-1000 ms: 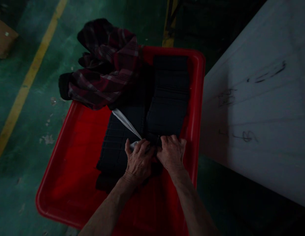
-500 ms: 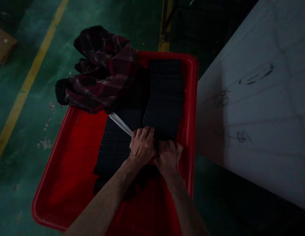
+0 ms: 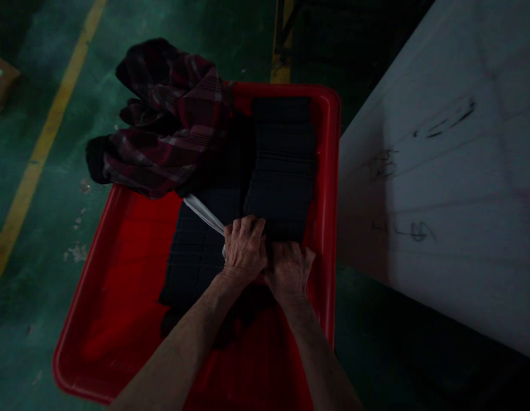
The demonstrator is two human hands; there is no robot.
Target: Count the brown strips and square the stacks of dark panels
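My left hand (image 3: 245,245) is closed, its fingers curled around the near end of a white strip (image 3: 203,213). That strip slants up and left to the plaid cloth. Right beside it, my right hand (image 3: 290,267) has its fingers curled over the near end of the right-hand row of dark, closely packed flat pieces (image 3: 279,177). Another dark row (image 3: 191,251) lies to the left, partly beneath my left hand. Both rows rest in a red plastic tub (image 3: 119,257). What lies under my fingers is hidden.
A dark red plaid cloth (image 3: 162,131) is bunched over the tub's far left corner. On the right stands a large pale box-like block (image 3: 453,188) with handwritten marks. A cardboard box (image 3: 1,83) sits far left on the green floor (image 3: 37,217), which bears yellow lines.
The view has shifted slightly, so the tub and cloth appear a little further left and up. My hands keep nearly the same hold and place relative to the dark rows.
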